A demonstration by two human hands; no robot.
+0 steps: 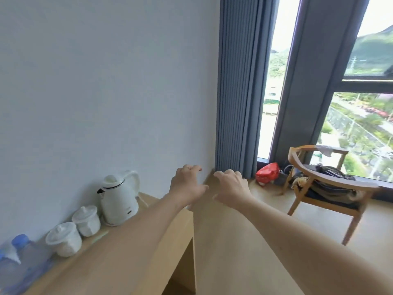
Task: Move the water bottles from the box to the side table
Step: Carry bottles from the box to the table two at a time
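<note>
The water bottles (pixel 20 258) stand at the near left end of the side table (pixel 136 248), clear plastic with blue caps, blurred, hard against the wall. Along that back edge we see two white ribbed lidded cups (pixel 63 239), glossy, then a smooth white kettle (pixel 119 199) with a looped handle. Over the table's far end our left hand (pixel 188 185) and right hand (pixel 230 187) hang side by side, fingers loosely curled, holding nothing. Beyond, pleated blue curtains (pixel 236 92), a curved wooden chair (pixel 327 188) piled with dark bags, and a red bag (pixel 268 173) on the floor.
</note>
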